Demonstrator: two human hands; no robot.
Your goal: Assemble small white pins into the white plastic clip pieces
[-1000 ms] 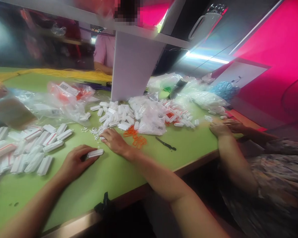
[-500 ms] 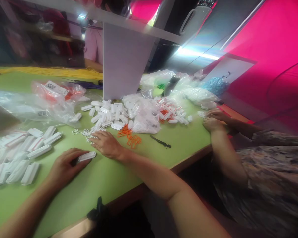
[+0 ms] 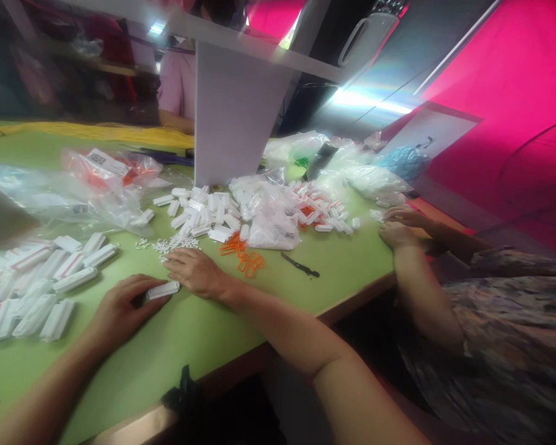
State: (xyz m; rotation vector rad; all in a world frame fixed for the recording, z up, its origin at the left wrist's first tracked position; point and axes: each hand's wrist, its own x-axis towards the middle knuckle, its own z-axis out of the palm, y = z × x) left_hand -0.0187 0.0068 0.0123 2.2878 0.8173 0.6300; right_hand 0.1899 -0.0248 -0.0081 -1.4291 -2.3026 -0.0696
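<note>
On the green table my left hand (image 3: 125,306) is closed around a small oblong white plastic housing (image 3: 163,290), its ridged side facing up. My right hand (image 3: 195,272) is just beyond the housing's far end, at the near edge of a scatter of tiny white plastic parts (image 3: 178,243). Its fingers are bent down and close together. The thumb is hidden beneath, and what the fingertips pinch is too small to make out. To the left of my left hand lies a heap of white housings (image 3: 58,266), some with red lines.
More white housings (image 3: 204,213) lie behind, beside a clear bag of white parts (image 3: 271,228). Orange clips (image 3: 250,262) and a black knife (image 3: 300,266) lie right of my hand. A co-worker's hands (image 3: 398,232) rest at the right edge. A white panel (image 3: 234,117) stands behind.
My right hand has drawn slightly back from the tiny parts toward the housing, uncovering more of them. My left hand still holds the housing in about the same place.
</note>
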